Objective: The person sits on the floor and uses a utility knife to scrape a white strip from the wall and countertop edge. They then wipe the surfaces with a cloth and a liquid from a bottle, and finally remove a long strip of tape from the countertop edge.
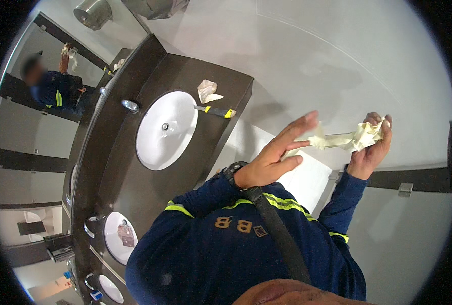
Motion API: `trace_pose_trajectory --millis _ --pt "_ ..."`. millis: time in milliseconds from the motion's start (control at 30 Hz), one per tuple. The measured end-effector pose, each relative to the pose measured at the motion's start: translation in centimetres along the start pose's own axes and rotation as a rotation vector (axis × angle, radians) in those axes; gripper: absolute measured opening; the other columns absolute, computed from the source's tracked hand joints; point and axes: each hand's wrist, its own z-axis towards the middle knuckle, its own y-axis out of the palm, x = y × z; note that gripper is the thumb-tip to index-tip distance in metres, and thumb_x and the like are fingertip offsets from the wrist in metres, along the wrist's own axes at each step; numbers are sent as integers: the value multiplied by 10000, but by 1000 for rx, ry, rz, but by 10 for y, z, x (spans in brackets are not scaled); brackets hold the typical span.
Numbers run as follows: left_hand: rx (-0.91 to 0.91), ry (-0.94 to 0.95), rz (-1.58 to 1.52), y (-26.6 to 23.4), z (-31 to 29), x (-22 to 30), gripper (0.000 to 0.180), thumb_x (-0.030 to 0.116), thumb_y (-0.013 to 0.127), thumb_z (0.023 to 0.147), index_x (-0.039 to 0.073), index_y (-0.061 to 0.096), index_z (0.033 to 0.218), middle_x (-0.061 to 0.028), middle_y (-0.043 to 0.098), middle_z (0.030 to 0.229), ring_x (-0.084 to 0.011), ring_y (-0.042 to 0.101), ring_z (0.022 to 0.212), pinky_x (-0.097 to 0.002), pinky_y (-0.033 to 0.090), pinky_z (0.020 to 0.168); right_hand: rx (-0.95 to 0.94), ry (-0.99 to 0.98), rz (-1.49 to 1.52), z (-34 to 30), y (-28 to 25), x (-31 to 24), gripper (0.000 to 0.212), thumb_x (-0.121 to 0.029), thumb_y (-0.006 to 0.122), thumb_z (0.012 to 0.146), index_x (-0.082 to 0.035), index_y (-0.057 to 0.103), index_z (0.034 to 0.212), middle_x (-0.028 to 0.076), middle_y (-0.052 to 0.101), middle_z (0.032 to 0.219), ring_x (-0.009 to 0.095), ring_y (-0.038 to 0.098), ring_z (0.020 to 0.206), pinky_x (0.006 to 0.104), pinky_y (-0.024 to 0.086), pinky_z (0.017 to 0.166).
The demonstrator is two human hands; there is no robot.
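My right hand (370,155) is closed around a crumpled wad of pale yellow masking tape (365,136). From the wad a twisted length stretches leftward to the fingers of my left hand (271,160). Those fingers are spread and slightly blurred, with the tape's end against a fingertip; whether it sticks there is hard to see. Both hands are raised in front of a pale wall, to the right of the counter. A scraper (217,111) with a black and yellow handle lies on the counter, its blade reaching the sink rim. Beside it rests a crumpled whitish scrap (208,91).
The dark counter (157,190) holds a white oval sink (150,147) with a chrome faucet (130,105). Farther along, a second sink (111,229) has a crumpled brownish piece (126,235) in it. A mirror (33,127) runs along the left. A strap (277,234) crosses my chest.
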Motion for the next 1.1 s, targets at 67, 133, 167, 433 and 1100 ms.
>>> trace_pose_trajectory --millis 67,133,167,433,1100 --pt "37 -260 21 10 26 -17 829 111 663 951 105 181 1626 -162 164 1684 -303 344 1488 -459 426 1131 -40 38 -28 21 13 3 338 -126 584 986 -78 533 1317 155 632 1030 199 646 925 319 589 766" --pt "-34 -435 -21 13 49 -51 943 258 735 955 108 98 1634 -145 215 1656 -253 426 1410 -457 482 1085 -49 84 -86 31 40 36 351 -111 561 985 -47 523 1329 168 644 1049 205 653 928 329 579 795" --pt "-67 -621 -394 7 62 -50 886 203 721 958 129 144 1627 -128 327 1586 -224 476 1347 -492 508 1058 -1 88 -116 39 44 55 342 -99 550 982 -28 529 1316 171 655 1044 209 660 919 331 573 807" --pt "526 -253 -426 -31 112 -75 506 112 607 996 92 454 1478 -104 608 1240 -185 613 1147 -333 519 955 -277 -3 -1277 39 6 89 234 -113 680 900 -22 712 1113 139 644 1082 193 600 1029 338 464 941" --pt "568 -544 1579 -359 -48 -208 497 369 789 805 97 678 1206 -194 674 1118 -344 648 1056 -475 521 908 -40 656 -980 9 -87 161 409 -141 510 975 -30 535 1367 104 646 1138 186 648 1002 309 545 824"
